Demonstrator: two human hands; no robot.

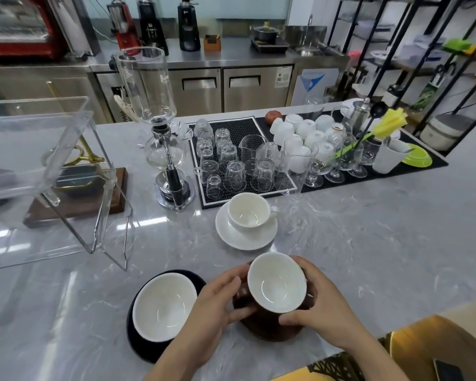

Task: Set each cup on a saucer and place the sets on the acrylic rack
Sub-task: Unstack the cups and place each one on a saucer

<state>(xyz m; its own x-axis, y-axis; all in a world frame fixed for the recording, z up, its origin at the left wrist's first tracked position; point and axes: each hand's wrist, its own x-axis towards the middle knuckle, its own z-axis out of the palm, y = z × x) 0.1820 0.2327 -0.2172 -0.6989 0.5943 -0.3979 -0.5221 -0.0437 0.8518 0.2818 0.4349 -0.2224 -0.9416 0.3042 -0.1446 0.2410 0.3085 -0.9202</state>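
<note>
A brown cup [276, 283] with a white inside sits on a brown saucer [270, 329] at the near edge of the counter. My left hand [209, 306] and my right hand [322, 301] both grip the cup's sides. To its left a dark cup [164, 305] with a white inside sits on a dark saucer [140, 345]. Farther back a white cup [249, 211] stands on a white saucer [245, 239]. The clear acrylic rack [47, 171] stands at the left of the counter.
A glass siphon brewer [160, 133] stands behind the cups. A black mat [231, 127] holds several upturned glasses. More white cups [305, 133], stemmed glasses and a green plate [418, 158] fill the back right. A wooden base [74, 204] sits behind the rack.
</note>
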